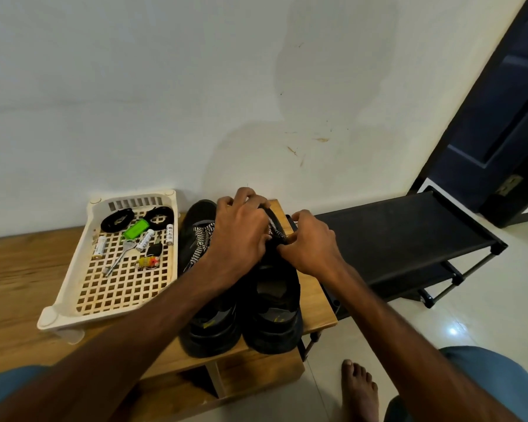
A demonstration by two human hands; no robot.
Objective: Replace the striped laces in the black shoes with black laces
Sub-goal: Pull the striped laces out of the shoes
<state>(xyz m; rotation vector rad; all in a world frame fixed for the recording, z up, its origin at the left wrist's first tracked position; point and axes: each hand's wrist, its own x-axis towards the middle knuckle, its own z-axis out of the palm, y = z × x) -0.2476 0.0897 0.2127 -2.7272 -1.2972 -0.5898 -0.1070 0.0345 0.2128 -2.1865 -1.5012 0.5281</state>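
Note:
Two black shoes stand side by side on a low wooden bench [19, 269], toes toward the wall. The left shoe [209, 315] carries a black-and-white striped lace [202, 239]. My left hand [241, 233] lies curled over the front of the right shoe [275, 312] and grips it near the toe. My right hand [313, 242] pinches the striped lace of that shoe [275, 229] at the eyelets. Two coiled black laces [118, 219] [160, 216] lie in the cream tray [70, 278] to the left.
The tray also holds batteries [99, 247], a green tag [136, 229], a key [119, 258] and a small keychain figure. A black shoe rack [393, 239] stands to the right, a dark door beyond it. My bare foot [358, 391] rests on the tiled floor.

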